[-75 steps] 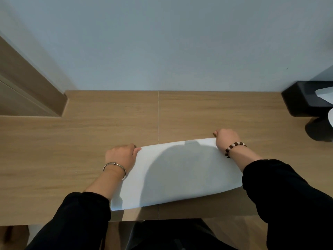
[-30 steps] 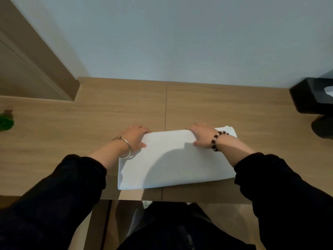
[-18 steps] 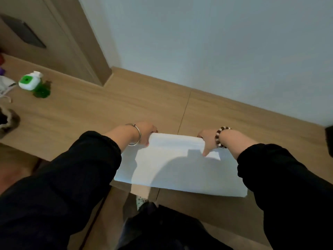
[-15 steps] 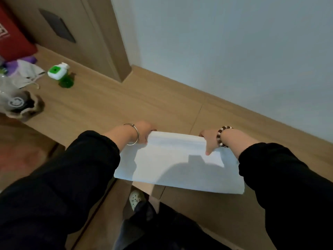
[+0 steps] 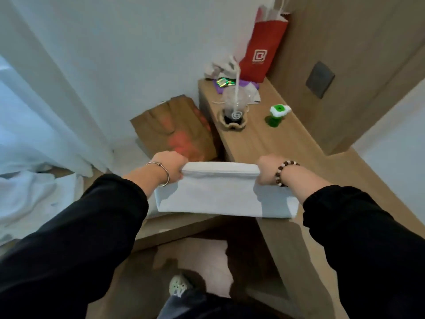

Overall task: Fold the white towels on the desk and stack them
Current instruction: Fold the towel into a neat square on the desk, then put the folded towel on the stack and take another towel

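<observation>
Above desk edge (image 5: 271, 143): folded white towel (image 5: 220, 192), left hand (image 5: 171, 165), right hand (image 5: 266, 168) gripping top corners.

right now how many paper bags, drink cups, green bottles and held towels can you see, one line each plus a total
paper bags: 2, the red bag and the brown bag
drink cups: 1, the cup
green bottles: 1, the green bottle
held towels: 1, the white towel, gripped by the left hand and the right hand
total: 5
</observation>
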### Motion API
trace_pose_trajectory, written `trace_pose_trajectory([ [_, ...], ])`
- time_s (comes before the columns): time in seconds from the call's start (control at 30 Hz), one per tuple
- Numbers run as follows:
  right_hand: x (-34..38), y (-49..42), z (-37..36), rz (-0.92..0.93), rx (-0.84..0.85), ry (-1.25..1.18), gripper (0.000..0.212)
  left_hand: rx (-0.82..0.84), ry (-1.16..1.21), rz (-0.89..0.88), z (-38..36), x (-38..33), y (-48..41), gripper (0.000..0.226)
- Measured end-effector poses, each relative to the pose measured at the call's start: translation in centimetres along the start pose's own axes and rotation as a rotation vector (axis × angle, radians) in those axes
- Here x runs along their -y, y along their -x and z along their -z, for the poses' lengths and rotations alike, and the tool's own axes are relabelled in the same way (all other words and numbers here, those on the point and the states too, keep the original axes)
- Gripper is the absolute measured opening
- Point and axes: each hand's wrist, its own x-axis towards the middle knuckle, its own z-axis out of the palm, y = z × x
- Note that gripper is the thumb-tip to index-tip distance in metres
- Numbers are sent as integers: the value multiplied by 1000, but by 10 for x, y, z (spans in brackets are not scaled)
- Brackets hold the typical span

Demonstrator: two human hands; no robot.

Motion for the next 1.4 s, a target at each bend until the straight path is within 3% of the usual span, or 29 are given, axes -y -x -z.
trace_pose_trajectory([
  [0.3, 265, -123, 33, 437, -168, 321, 12, 35, 157, 496, -108, 213, 137, 25],
  [0.53, 420, -167, 11, 715, -108, 428, 10, 80, 239, 808, -181, 273, 252, 26],
  [0.67, 477, -188, -5, 854, -184, 491, 14, 87, 313, 932, -220, 285, 293, 25],
  [1.07, 601, -338, -63, 1037, -73, 697, 32, 189, 523, 1089, -337, 347, 257, 26],
  [1.3, 630, -447, -98, 1190, -334, 559, 39, -64, 445, 1020, -415, 386, 185, 45],
  [1.4, 623, -490, -141, 1235, -340, 643, 34, -34, 391, 921, -470, 371, 156, 44],
])
